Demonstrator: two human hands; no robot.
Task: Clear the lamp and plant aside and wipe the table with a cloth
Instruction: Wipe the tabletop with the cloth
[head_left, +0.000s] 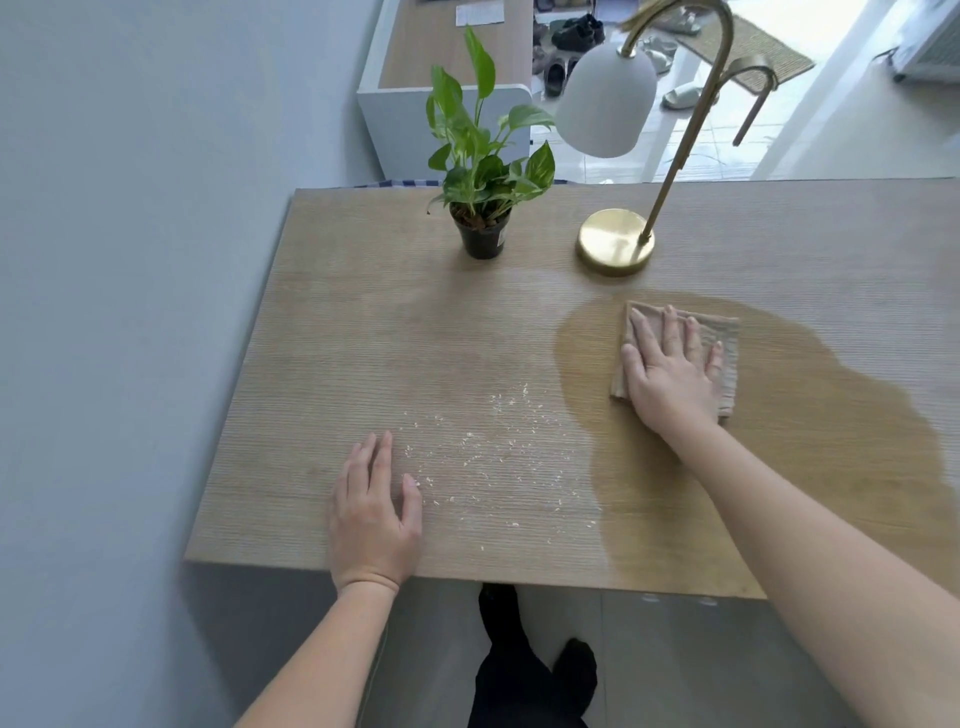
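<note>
Under the right hand (670, 371), pressed flat with fingers spread, lies a folded beige cloth (719, 343) on the wooden bench (363, 338), inside a dark wet patch (810, 431) that spreads to the right of that hand. Beyond it, near the far edge, stands the brass lamp (616, 241) with its white shade; left of the lamp sits the potted plant (483, 208). At the near edge the left hand (374, 514) rests open and palm down, holding nothing, with pale crumbs (493, 452) scattered just to its right.
</note>
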